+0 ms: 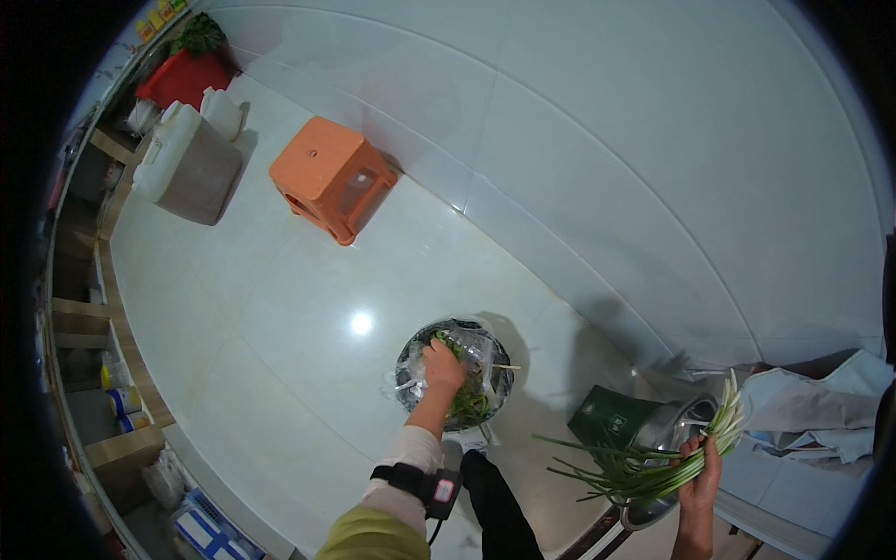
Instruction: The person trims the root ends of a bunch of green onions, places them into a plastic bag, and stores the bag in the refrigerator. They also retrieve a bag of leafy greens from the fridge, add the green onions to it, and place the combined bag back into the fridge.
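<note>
My right hand [700, 472] grips a bunch of scallions [665, 470], white root ends pointing up and long green leaves fanning out to the left. My left hand [442, 365] reaches down into a round bin lined with a black plastic bag [505, 381]. Inside the bin lie green vegetable scraps [467, 408] and clear plastic packaging [476, 346]. A thin wooden stick [507, 367] pokes out over its right side. The left fingertips are partly hidden among the scraps, so whether they pinch anything cannot be told.
An orange plastic stool [318, 161] stands by the tiled wall [560, 182]. Beyond it are a large plastic jerrycan [192, 164] and a red container [183, 78]. Shelving [129, 448] lines the left. Beneath the scallions are a green box [609, 414] and shiny metal bowls [647, 514].
</note>
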### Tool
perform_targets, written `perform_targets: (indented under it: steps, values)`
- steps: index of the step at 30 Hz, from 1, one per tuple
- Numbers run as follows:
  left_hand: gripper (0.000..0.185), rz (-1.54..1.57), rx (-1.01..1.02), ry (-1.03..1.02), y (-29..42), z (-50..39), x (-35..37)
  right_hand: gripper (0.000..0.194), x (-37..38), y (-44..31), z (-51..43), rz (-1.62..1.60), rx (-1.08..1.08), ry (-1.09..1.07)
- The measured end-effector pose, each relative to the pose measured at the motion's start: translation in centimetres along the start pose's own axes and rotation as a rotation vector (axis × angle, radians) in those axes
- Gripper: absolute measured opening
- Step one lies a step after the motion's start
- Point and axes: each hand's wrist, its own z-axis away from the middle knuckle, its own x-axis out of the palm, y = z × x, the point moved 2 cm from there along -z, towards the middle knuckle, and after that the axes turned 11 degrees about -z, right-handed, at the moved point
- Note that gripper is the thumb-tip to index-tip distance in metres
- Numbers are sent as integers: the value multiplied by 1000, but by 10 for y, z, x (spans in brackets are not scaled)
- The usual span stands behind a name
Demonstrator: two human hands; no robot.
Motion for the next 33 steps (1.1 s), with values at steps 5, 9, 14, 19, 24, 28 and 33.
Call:
perform_targets:
  steps: [5,9,14,19,24,28,33]
  values:
    - [32,-186,380,30,0,45,-9,20,7,4,0,-22,26,-13]
    - [31,-625,661,-27,-9,53,13,20,15,7,-1,-28,13,-29]
    - [35,-839,611,-195,-14,31,27,19,21,8,0,-9,15,-22]
    - [22,-577,675,-95,-9,54,2,20,41,7,13,52,34,-33]
    - [11,-228,704,-155,-27,101,-47,17,84,11,25,140,41,-84]
    - [14,40,615,-352,-62,137,-96,32,128,7,36,448,220,-342]
    - [19,107,458,-364,-124,182,-158,30,209,28,64,643,138,-581]
